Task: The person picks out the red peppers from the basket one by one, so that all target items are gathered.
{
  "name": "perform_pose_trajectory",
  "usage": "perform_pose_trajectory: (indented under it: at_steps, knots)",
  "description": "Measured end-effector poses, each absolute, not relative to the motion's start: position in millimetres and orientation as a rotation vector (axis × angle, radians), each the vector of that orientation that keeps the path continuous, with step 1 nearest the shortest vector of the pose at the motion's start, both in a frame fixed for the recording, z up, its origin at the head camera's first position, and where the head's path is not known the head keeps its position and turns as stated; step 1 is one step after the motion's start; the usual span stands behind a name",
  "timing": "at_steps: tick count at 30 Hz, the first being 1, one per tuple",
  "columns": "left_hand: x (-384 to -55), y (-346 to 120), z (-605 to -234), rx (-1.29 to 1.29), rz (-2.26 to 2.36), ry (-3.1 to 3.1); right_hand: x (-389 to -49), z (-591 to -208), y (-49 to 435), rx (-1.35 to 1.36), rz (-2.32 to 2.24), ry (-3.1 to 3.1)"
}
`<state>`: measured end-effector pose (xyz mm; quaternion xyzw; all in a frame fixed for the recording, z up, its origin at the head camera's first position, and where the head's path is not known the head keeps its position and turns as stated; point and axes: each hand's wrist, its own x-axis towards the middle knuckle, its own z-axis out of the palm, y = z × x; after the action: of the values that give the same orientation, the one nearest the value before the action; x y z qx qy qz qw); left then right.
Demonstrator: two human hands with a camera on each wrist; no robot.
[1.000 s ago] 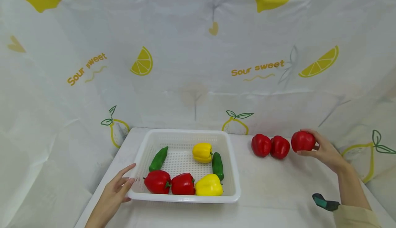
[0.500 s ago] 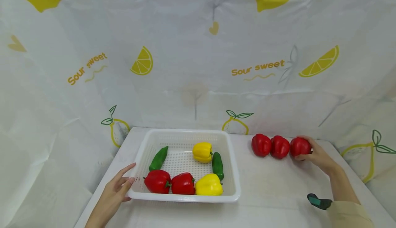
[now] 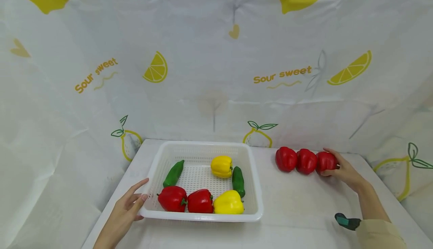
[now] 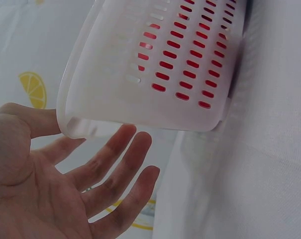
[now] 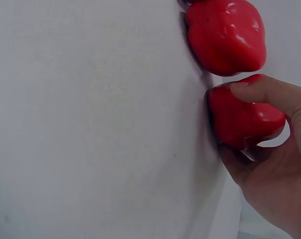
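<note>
At the right back of the table, my right hand (image 3: 345, 171) grips a red bell pepper (image 5: 245, 117), thumb on one side and fingers on the other. This pepper stands at the right end of a row, close beside the middle red bell pepper (image 3: 306, 161); another red bell pepper (image 3: 286, 159) is at the row's left end. My left hand (image 3: 124, 210) touches the front left corner of a white plastic basket (image 3: 258, 189). Its thumb and index finger are at the rim, while the other fingers (image 4: 135, 154) extend loosely beside the wall.
Inside the basket lie two red bell peppers (image 3: 172, 199), two yellow bell peppers (image 3: 228, 202) and two green peppers (image 3: 238, 181). A lemon-print sheet (image 3: 209, 72) rises behind the table (image 3: 291, 207). A dark strap end (image 3: 347, 221) sticks out by the right sleeve (image 3: 379, 234).
My right hand has lowered the red bell pepper and brought it left, against the end of the row, still gripping it. The left hand and basket have stayed in place.
</note>
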<state>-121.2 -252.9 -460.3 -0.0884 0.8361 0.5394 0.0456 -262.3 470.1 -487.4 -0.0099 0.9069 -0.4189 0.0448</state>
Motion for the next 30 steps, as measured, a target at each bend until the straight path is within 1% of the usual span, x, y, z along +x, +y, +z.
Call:
perform_pose_trajectory:
  at_steps: [14,22,30]
  knots:
    - [-121,-252,-461,-0.275,1.656,2.547,-258,-486,466,-0.072,-1.281,2.793]
    - [-122,-252,-462,-0.281,1.659,2.539,-253,-473,467,-0.090,-1.268,2.784]
    - [-122,-252,-462,-0.290,1.643,2.547,-253,-451,459,-0.104,-1.270,2.823]
